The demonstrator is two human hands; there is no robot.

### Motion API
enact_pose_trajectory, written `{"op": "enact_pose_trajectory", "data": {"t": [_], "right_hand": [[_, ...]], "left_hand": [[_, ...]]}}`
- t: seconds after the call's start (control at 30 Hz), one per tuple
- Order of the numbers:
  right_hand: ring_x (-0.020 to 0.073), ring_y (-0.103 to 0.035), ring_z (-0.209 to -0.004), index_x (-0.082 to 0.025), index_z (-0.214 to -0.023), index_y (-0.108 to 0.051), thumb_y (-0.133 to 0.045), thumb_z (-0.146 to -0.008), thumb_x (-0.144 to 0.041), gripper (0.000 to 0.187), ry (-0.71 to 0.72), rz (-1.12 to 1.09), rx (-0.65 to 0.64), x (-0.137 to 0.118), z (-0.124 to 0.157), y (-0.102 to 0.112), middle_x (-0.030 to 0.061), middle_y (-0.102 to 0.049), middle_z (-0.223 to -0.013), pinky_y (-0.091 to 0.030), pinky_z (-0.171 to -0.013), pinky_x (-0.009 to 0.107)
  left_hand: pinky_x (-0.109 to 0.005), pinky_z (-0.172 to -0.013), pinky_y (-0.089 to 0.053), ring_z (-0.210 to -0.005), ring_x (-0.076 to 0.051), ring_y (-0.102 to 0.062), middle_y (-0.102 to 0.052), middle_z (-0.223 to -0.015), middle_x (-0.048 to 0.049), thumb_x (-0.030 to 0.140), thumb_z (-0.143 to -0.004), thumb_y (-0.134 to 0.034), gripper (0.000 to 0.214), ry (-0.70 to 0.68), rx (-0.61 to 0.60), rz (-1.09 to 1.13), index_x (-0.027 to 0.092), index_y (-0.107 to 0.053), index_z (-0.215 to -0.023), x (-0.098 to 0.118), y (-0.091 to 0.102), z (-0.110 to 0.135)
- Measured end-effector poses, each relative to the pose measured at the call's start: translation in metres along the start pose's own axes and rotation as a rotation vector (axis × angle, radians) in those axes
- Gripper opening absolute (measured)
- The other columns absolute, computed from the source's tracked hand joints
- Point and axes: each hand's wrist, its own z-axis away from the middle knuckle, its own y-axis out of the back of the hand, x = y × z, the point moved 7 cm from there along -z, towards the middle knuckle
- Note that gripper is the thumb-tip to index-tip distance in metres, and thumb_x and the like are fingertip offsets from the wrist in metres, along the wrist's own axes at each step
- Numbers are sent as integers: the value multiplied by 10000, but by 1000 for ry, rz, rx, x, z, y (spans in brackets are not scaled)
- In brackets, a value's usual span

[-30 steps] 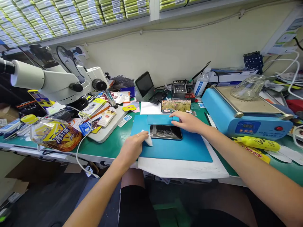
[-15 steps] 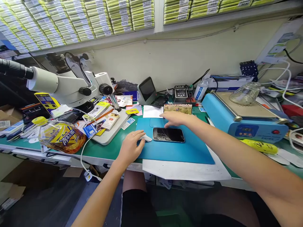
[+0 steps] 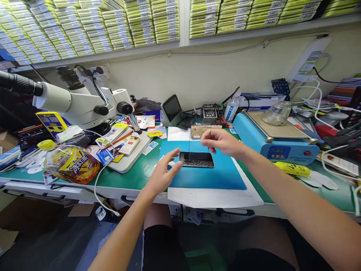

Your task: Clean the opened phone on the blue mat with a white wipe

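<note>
A smartphone (image 3: 196,160) lies face up on a blue mat (image 3: 203,180), its dark screen showing reflections. Above its far edge, my right hand (image 3: 218,141) pinches the right edge of a clear rectangular sheet (image 3: 199,146) that looks like a glass screen protector. The sheet stands tilted over the phone; its outline is faint. At the phone's left end is my left hand (image 3: 165,169), open with thumb and fingers apart. A small white piece (image 3: 171,163), perhaps a wipe, shows beside its fingers. Behind my right hand, another lit screen (image 3: 197,131) is propped up.
To the left stand a microscope (image 3: 81,109) and a large tea bottle (image 3: 72,162) lying tilted. A blue heating machine (image 3: 276,139) carries a glass jar (image 3: 276,113) at right. Near it lies a yellow tube (image 3: 291,169). White paper (image 3: 214,197) sticks out under the mat.
My right hand has lifted the clear sheet off the mat and brought it above the phone. My left hand has risen and moved closer to the phone's left end. The view has shifted right.
</note>
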Motion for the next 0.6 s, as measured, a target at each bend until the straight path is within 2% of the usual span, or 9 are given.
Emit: {"op": "enact_pose_trajectory", "data": {"t": [0.13,0.2,0.27,0.33,0.4,0.5,0.6], "right_hand": [[85,-487,-482,-190,-738,-624,-797,-738,-518,371,-42,-354,116,12,41,-17,-5,-634,-692,-375,-433,252],[62,-413,-456,-186,-703,-631,-800,-737,-508,365,-33,-419,175,15,56,-24,-6,-638,-681,-319,-418,241],[58,-366,-462,-188,-687,-640,-797,-742,-506,360,-23,-433,230,16,68,-28,-11,-623,-668,-301,-429,242],[66,-366,-483,-193,-682,-638,-793,-745,-514,362,-32,-418,270,17,79,-28,-13,-607,-674,-320,-449,247],[78,-397,-509,-195,-699,-633,-768,-757,-559,392,-58,-390,274,18,88,-28,-2,-607,-700,-346,-467,249],[131,-536,-637,-210,-922,-677,-690,-742,-720,541,-63,-337,262,19,102,-20,64,-670,-885,-433,-527,268],[246,-645,-915,-267,-1257,-598,-582,-670,-874,845,-9,-321,288,21,117,-5,139,-653,-1188,-549,-710,358]], "left_hand": [[-456,-1028,-513,-1222,-277,-631,-603,-1414,-101,579,-1054,-166,639,39,-353,416,234,-576,-1401,23,-46,-8],[-458,-1041,-503,-1232,-272,-628,-616,-1401,-93,552,-1057,-71,696,107,-524,563,236,-592,-1393,33,-69,-4],[-454,-1026,-511,-1197,-269,-652,-652,-1351,-108,546,-1052,-22,749,176,-607,636,213,-608,-1379,39,-85,1],[-455,-987,-531,-1108,-271,-698,-698,-1263,-136,577,-1033,23,833,232,-619,643,177,-639,-1343,40,-93,6],[-460,-952,-546,-1012,-271,-729,-725,-1196,-143,637,-1018,-13,853,251,-607,619,165,-650,-1332,40,-97,10],[-462,-900,-568,-895,-266,-748,-731,-1178,-132,722,-985,-254,761,204,-553,573,178,-635,-1357,38,-92,13],[-440,-876,-580,-896,-275,-744,-765,-1070,-100,680,-926,-518,625,105,-379,347,204,-689,-1291,32,-74,13]]}}
